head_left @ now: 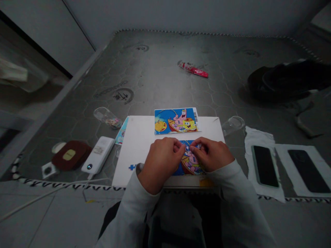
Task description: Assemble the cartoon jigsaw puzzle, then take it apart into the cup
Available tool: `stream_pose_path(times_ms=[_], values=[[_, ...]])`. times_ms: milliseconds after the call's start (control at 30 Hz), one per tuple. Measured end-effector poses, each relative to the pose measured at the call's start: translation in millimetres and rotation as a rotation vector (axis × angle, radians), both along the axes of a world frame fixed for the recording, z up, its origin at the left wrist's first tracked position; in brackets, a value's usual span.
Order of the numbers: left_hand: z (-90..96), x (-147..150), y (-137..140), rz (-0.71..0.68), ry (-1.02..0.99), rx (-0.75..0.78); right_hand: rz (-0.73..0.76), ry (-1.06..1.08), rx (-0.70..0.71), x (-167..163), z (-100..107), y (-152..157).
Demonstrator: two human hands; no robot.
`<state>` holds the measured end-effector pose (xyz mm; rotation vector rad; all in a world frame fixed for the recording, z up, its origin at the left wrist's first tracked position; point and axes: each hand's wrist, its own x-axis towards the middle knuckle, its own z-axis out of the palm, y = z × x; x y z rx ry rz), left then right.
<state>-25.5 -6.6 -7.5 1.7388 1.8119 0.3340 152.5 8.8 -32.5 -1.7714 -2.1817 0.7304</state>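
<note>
The cartoon jigsaw puzzle (190, 162) lies beneath and between the hands, on a white board (141, 137) probably serving as a flat base. The left hand (163, 159) and right hand (212, 154) are curled, thumbs near fingertips; whether either pinches a piece, I cannot tell. Beyond them, the matching picture card (176, 120) faces the person, presumably for easy comparison.
</note>
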Motion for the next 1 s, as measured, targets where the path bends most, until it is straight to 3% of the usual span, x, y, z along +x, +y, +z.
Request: stream_pose_path(times_ms=[367, 600, 1000], values=[[-2.3, 0, 1, -0.023, 0.045, -0.054, -0.009, -0.016, -0.031, -2, 1, 0], [-1.2, -2, -1, 0.03, 0.013, 0.074, -0.008, -0.034, 0.008, 0, 5, 0], [-10.8, -1, -2, -0.095, -0.033, 0.123, 0.002, -0.036, 0.003, 4, 2, 0]])
